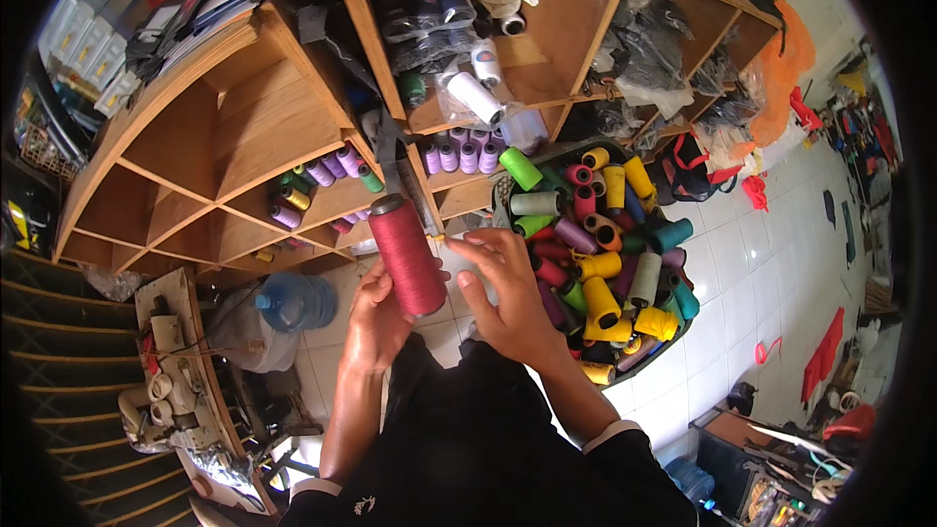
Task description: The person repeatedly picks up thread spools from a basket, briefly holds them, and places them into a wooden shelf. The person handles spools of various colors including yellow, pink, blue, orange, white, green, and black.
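Left hand (376, 317) grips the lower end of a dark red thread cone (407, 256), its base hidden behind the fingers. Right hand (508, 298) hovers open just right of the cone, fingers spread, not clearly touching it. Beyond the right hand sits a bin of coloured spools (673, 342), many half-buried.

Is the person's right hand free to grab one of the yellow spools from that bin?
Probably yes. The right hand is open beside the red thread cone that the left hand holds, and the yellow spool lies uncovered on top of the bin right next to it.
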Tool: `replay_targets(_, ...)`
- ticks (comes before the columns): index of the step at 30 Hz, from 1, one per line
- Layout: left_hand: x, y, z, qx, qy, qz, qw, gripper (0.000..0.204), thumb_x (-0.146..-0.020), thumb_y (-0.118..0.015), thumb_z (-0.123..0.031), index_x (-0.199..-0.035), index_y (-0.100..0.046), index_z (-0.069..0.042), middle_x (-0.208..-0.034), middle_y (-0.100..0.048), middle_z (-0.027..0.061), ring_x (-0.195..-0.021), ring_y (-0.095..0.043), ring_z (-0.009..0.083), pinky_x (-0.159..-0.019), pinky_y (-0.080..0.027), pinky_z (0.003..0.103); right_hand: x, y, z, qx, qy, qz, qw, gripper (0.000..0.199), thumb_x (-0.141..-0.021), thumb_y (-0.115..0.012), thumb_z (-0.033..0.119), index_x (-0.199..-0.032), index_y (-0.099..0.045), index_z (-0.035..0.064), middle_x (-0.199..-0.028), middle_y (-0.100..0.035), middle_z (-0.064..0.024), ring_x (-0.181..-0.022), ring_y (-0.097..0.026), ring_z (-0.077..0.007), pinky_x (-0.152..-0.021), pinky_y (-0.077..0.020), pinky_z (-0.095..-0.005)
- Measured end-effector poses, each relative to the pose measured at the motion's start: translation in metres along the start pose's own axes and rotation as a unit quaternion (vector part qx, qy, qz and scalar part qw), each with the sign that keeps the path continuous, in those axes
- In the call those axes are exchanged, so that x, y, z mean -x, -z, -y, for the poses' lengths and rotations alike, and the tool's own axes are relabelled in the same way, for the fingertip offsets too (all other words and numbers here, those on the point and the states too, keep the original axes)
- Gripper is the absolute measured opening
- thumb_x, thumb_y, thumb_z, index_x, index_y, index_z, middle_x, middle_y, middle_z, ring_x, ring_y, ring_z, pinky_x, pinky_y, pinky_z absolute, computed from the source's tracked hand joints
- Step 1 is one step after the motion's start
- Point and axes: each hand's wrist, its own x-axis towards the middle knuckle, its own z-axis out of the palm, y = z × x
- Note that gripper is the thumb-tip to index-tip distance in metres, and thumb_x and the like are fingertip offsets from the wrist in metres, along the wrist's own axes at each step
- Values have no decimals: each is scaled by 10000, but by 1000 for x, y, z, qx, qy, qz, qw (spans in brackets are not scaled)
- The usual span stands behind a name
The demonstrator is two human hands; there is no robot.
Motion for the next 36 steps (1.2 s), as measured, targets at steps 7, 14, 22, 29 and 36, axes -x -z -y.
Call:
replay_targets(7,6,36,3,-50,-90,-77,992,488,-858,-688,-46,-1282,-446,-41,-1269,-516,89,-1171,-531,221,-1004,-436,391,-14,-37,1,-113,-38,54,991,598,-750,-809,162,-1266,-550,5,-1138,-579,-113,-935,-603,-206,-807,-483,-319)
replay_targets(14,16,88,-7,-126,-62,-128,982,564,-791,-774,-25,-1264,-467,-40,-1290,-522,102,-1193,-534,225,-973,-483,387,-22,-105,-28,-63,-27,124,990,589,-734,-802,119,-1241,-518,20,-1147,-596,-152,-993,-609,-291,-795,-485,-367)
replay_targets(22,9,188,-12,-355,-77,-185,913,519,-810,-750,-14,-1268,-505,-16,-1238,-577,103,-1149,-578,211,-961,-505,384,-41,-206,-71,-97,-75,143,982,468,-737,-764,42,-1151,-545,12,-1078,-568,-134,-966,-611,-269,-775,-530,-358)
replay_targets(29,-25,295,-15,-378,-103,-230,891,506,-785,-756,-26,-1242,-538,-32,-1144,-629,119,-1132,-610,252,-863,-550,382,-69,-311,-139,-59,-77,149,984,472,-728,-757,8,-1150,-547,20,-1095,-564,-133,-980,-616,-256,-772,-547,-335)
replay_targets(36,-85,393,-18,-500,-74,-262,822,494,-779,-755,-86,-1234,-561,-56,-1153,-654,130,-1045,-661,258,-782,-560,380,-108,-400,-205,-64,-102,100,988,473,-723,-761,-12,-1144,-546,16,-1098,-582,-132,-983,-633,-254,-784,-567,-339)
